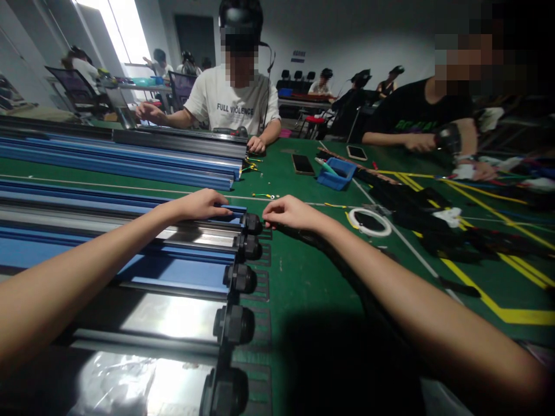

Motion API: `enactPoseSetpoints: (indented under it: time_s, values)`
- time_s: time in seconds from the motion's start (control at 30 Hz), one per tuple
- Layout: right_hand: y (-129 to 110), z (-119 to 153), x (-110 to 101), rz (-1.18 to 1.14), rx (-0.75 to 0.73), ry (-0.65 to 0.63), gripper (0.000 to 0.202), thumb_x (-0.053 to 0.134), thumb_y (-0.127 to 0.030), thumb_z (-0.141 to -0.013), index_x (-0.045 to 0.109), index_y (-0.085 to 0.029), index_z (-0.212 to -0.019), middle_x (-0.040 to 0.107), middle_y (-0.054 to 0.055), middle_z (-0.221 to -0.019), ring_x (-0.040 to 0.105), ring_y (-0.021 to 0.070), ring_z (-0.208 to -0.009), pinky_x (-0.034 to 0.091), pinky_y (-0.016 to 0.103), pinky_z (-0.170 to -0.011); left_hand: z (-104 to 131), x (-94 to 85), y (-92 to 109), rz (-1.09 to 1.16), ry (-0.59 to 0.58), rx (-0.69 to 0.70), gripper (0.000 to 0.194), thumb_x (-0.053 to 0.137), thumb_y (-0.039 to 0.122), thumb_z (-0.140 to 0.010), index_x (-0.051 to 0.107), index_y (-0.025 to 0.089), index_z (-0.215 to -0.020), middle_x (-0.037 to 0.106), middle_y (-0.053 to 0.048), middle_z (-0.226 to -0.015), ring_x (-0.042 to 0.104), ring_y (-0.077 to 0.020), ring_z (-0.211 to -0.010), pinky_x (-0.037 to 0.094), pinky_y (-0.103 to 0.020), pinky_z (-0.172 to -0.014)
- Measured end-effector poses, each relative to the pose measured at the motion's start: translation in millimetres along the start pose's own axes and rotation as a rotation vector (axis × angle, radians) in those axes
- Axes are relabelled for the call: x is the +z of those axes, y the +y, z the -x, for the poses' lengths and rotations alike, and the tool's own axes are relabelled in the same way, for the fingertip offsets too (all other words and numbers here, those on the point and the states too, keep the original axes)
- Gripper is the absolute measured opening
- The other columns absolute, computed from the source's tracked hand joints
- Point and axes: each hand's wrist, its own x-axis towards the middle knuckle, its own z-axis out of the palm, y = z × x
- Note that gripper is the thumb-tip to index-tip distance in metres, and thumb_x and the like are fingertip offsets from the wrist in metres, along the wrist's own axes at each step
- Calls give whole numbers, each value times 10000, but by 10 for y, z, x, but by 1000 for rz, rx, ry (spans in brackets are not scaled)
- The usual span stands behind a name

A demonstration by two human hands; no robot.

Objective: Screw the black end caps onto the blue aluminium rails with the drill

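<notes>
Five black cable glands in a row at the right ends of blue and silver aluminium profiles [207,277], all lying on green desk [299,271]. Left hand [197,205] rests on the farthest profile near its gland end, fingers loosely bent over the blue edge; cannot tell if they grip it. Right hand [292,212] just right of the farthest cable gland [252,223], thumb and fingertips narrow, close together; cannot tell if anything small is between them. Flat slotted black brackets [261,285] stick out past the glands. Clear plastic bag [115,382] on the nearest profile. Beyond the hands: short yellow-green wire [263,196] with ring terminal, second group of blue profiles [130,159], smartphone [303,164], blue bin [333,176] with a pen-like item, another smartphone [356,152]. White ring-shaped roll [370,222] right of right hand, yellow lines [526,316] further right. Co-worker in white T-shirt [236,110] across, one hand by the far profile ends; co-worker in black T-shirt [416,118] at right with a dark tool, blurred
</notes>
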Motion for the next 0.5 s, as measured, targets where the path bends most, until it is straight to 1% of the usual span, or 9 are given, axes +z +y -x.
enactPoseSetpoints:
  time_s: [0.1, 0.17, 0.33, 0.5]
  values:
    - [36, -8, -12, 9, -5, 12, 152, 663, -292, -865, 745, -164, -856, 764, 49, -802, 677, 157, -695, 531, 270, -679, 3, -7, 25, -1, -1, -2, 478, 529, 574, -928, 693, 141, -807, 624, -22, -711, 516, -152, -652, 324, -259, -619]
    - [62, -16, -13, 8, -4, 20, 140, 660, -285, -862, 742, -172, -859, 766, 46, -811, 678, 155, -689, 536, 271, -676, 3, -11, 29, -7, -5, -2, 480, 525, 572, -932, 701, 139, -825, 633, -22, -723, 519, -152, -656, 326, -257, -622]
    - [92, -27, -1, -7, -11, 6, 166, 654, -312, -874, 749, -177, -892, 764, 43, -809, 685, 162, -696, 555, 279, -674, 0, -7, -1, -7, -7, 13, 487, 522, 574, -939, 722, 135, -864, 649, -24, -755, 527, -149, -675, 332, -252, -635]
    - [93, -22, -1, -23, -9, -15, 171, 667, -331, -872, 756, -186, -888, 766, 39, -816, 686, 159, -704, 558, 280, -685, -5, 0, -12, 4, -4, -5, 494, 528, 578, -929, 733, 131, -877, 644, -21, -745, 516, -145, -657, 322, -253, -618]
